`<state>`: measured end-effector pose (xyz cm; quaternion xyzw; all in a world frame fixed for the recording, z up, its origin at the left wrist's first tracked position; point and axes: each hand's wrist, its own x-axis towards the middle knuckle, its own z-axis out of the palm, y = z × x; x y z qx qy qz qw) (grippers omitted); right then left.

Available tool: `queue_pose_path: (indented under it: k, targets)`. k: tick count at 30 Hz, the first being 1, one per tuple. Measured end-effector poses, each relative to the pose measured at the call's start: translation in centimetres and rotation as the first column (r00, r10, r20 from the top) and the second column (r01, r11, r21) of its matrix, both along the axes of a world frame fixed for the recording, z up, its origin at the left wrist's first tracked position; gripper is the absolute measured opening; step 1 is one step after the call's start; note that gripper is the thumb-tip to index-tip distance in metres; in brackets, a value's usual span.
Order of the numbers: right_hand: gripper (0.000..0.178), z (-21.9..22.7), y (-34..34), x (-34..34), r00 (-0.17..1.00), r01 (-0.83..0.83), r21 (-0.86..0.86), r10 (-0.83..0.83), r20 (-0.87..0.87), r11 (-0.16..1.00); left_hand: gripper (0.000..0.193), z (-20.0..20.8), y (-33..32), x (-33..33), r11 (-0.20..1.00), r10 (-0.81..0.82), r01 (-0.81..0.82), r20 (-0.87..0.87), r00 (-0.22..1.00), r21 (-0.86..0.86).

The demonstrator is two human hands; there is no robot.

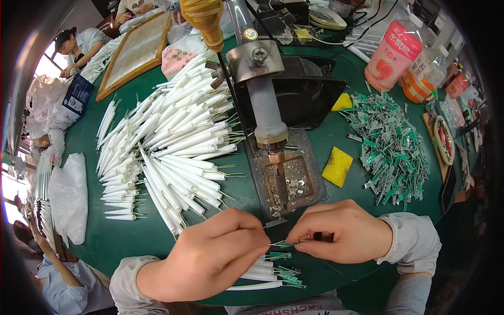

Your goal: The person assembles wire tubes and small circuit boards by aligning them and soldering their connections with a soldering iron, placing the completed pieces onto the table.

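Note:
Under the tip of a clamped soldering iron (270,113), my two hands meet near the table's front edge. My left hand (210,257) is closed with its fingertips on thin wires (274,245); what lies deeper in its grip is hidden. Facing it, my right hand (344,233) pinches a small green circuit board (286,244) against those wires. Just below are several white tubes (258,276) with green boards (289,275) at their ends, partly covered by my left hand. A large pile of white tubes (178,126) with bare wire ends spreads to the left.
Loose green circuit boards (394,149) are heaped at the right, near yellow sponges (337,167). A solder-spattered tray (296,178) lies below the iron. Bottles (395,52) stand at the back right, a wooden-framed board (134,55) at the back left. Other people (84,44) sit along the left.

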<state>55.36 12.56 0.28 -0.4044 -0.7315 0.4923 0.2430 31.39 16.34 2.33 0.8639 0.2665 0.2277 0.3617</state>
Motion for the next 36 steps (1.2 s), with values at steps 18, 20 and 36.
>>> queue_pose_path:
  k: [18,20,36]
  targets:
    - [0.009,-1.0,-0.5,-0.8,0.958,0.091,-0.359,-0.18,-0.225,0.929,0.022,-1.1,-1.7,0.6,0.859,-0.045,0.097,-0.116,0.992,0.503]
    - [0.012,-0.8,-0.2,-0.6,0.963,0.023,-0.325,-0.108,-0.246,0.945,0.021,-1.4,-1.9,0.7,0.831,-0.028,0.06,-0.066,0.997,0.553]
    - [0.014,0.1,-0.3,-0.7,0.97,0.171,-0.191,-0.199,-0.138,0.967,0.011,-1.6,-1.1,0.8,0.925,0.131,-0.1,0.062,0.989,-0.366]
